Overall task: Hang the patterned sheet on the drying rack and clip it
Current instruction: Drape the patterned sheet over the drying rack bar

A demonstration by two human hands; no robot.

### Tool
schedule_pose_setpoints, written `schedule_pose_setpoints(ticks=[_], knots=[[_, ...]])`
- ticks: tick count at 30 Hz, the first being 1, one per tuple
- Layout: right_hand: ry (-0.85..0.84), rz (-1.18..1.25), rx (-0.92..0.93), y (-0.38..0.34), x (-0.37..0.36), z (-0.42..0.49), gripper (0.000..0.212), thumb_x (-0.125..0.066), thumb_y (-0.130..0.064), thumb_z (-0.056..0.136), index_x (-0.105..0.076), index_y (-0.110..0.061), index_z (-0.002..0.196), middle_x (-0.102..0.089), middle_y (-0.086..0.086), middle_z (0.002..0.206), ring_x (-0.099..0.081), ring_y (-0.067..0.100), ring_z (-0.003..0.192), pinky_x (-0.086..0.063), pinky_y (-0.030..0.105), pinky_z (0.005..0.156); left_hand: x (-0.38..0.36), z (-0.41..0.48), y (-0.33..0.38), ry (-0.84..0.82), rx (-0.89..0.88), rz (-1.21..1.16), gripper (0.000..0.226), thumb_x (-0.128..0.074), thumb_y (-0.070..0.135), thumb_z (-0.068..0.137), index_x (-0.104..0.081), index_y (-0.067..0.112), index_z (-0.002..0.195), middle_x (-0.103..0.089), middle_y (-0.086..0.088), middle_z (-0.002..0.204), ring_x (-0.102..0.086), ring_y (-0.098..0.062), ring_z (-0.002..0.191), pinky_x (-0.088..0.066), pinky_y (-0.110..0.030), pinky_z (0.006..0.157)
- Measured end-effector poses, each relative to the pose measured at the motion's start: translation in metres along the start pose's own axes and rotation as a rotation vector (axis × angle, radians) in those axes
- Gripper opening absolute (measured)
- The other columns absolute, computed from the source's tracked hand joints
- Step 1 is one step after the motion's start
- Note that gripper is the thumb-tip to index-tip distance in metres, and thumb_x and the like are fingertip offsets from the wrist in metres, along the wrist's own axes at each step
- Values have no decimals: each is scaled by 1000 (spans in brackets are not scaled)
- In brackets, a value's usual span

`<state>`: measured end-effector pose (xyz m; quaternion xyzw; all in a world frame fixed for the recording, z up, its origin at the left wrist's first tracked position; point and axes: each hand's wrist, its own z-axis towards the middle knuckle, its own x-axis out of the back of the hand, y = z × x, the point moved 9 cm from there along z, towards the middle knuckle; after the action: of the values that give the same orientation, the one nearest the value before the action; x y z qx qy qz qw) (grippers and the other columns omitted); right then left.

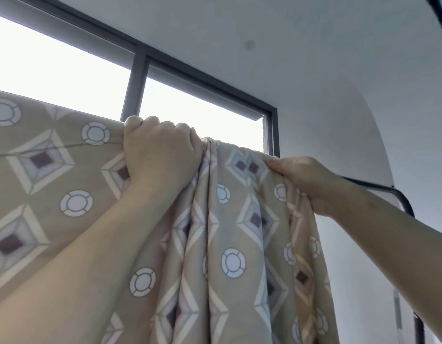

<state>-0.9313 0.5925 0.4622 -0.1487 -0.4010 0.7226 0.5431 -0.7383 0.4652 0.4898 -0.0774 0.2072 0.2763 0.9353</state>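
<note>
Fingers (pixel 165 126) of left hand (pixel 160 155) clamped over patterned sheet (pixel 229 219) at its top fold; right hand (pixel 306 180) just beside, pinching bunched cloth hanging below. Beyond right fingers, bare drying rack (pixel 378 186) bar; behind, window (pixel 66 70).

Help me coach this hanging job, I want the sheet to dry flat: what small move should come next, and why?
Probably the right hand should draw its pinched edge right along the bare black rail, while the left hand holds the top. The patterned sheet lies flat left of the left hand but hangs bunched in folds between the hands.
</note>
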Motion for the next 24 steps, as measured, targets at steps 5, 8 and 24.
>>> schedule_pose_setpoints(ticks=[5,8,24], knots=[[195,68,85,-10,32,17,27,-53,-28,95,-59,-12,74,-62,8,70,-61,22,64,-49,28,60,0,-3,1,37,-2,-12,45,-37,21,88,-51,8,48,-48,-7,42,-27,-19,53,-29,-33,63],[299,380,-64,18,62,29,25,-49,-25,97,-61,-10,81,-66,5,59,-63,16,46,-49,19,43,2,-2,-1,62,2,-13,46,-36,23,89,-51,8,49,-51,-8,43,-27,-19,54,-26,-36,65],[272,-186,257,-11,45,26,14,-78,-24,75,-66,-17,80,-68,4,83,-62,15,72,-53,31,78,-7,-5,-4,-103,81,-31,47,-33,26,89,-57,3,56,-52,-11,51,-32,-23,61,-20,-39,75]])
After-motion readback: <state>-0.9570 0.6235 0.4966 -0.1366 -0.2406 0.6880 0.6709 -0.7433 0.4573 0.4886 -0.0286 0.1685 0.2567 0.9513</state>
